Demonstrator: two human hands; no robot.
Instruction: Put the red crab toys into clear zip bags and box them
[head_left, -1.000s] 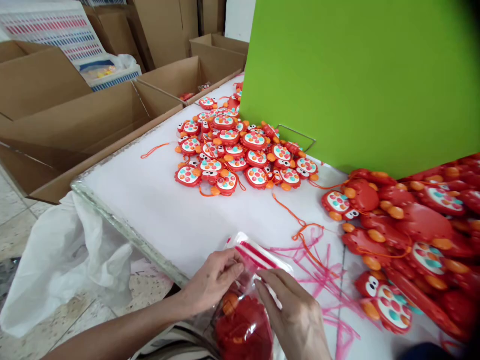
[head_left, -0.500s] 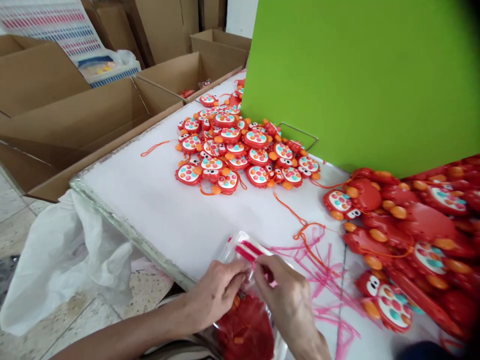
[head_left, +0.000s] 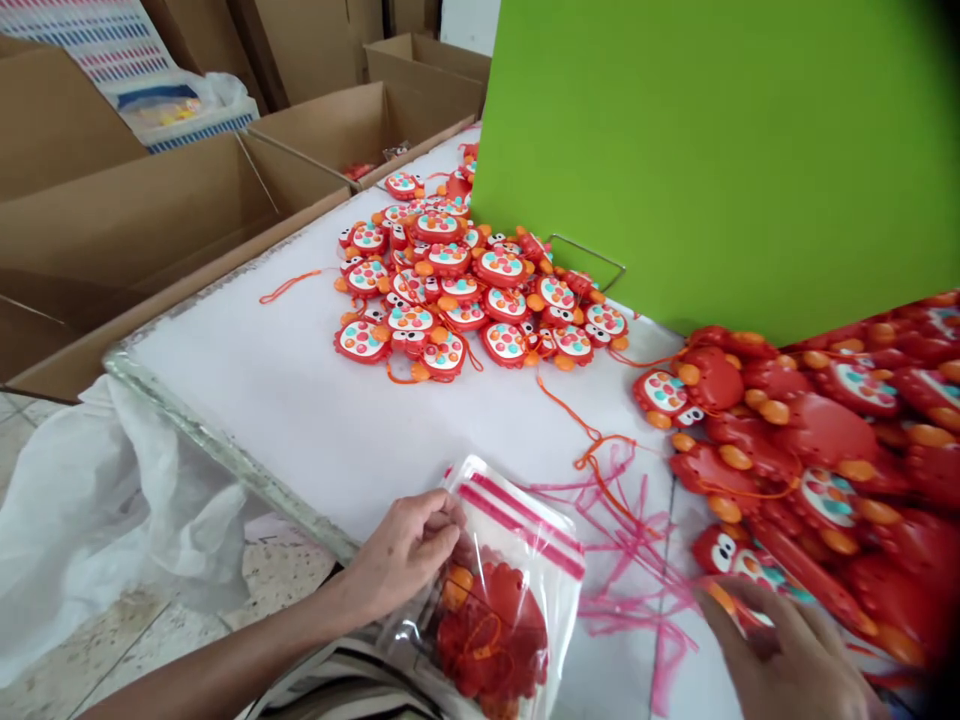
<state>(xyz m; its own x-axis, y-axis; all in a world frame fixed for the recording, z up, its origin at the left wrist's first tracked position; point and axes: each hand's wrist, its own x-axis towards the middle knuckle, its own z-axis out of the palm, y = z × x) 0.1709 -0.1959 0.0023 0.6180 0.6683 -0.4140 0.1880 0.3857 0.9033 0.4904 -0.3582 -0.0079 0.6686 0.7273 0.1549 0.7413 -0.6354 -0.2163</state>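
Our left hand point(head_left: 405, 550) pinched the clear pink-striped zip bag point(head_left: 525, 540) holding a red plastic crab toy point(head_left: 491, 635) at 6 o'clock, overhanging the white table point(head_left: 300, 420); our right hand point(head_left: 787, 650), grip untellable, lay on the 4 o'clock red crab pile point(head_left: 810, 450); we judged the overhanging bag might slide off.

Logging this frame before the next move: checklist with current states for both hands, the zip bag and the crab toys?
1. Left hand grips the clear plastic zip bag with red seal stripes: ok, fingers pinch its left edge.
2. Red plastic crab toy fully inside the bag: ok.
3. Seal pressed shut: cannot tell.
4. Bag fully on the white table: not ok, its lower part overhangs the near edge.
5. Right hand grips the white-eyed red crab toy: cannot tell, fingers lie over it.
6. Loose orange cord apart from the bag: ok.
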